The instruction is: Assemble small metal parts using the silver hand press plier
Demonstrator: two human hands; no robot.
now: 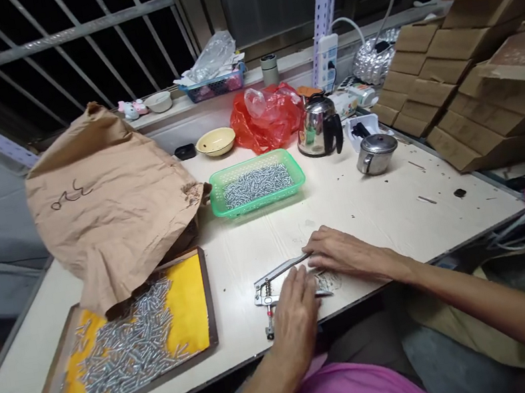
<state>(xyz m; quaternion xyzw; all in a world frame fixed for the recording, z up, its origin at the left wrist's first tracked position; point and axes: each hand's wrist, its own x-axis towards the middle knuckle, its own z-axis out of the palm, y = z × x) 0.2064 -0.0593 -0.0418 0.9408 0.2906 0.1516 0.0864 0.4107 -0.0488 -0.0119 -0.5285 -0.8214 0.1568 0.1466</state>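
A metal hand tool (pixel 282 267) with two long handles, a spring and a red-banded pin lies on the table in front of me. My left hand (pixel 293 313) rests over its lower handle, fingers close together. My right hand (pixel 346 253) holds the far end of the upper handle, its fingers bent over it. The handles stand apart. Whatever lies under my left fingers is hidden. Left of the tool, many small metal pins (pixel 135 341) are spread on a yellow-lined tray (pixel 208 301). A green basket (pixel 222 212) beyond my hands holds more small metal pieces (pixel 260 183).
A brown paper sack (pixel 111 203) leans over the tray's back. Behind the basket are a yellow bowl (pixel 215 142), a red plastic bag (pixel 262 119) and a kettle (pixel 318 125). A lidded metal cup (pixel 377 154) stands to the right, near stacked cardboard boxes (pixel 453 68).
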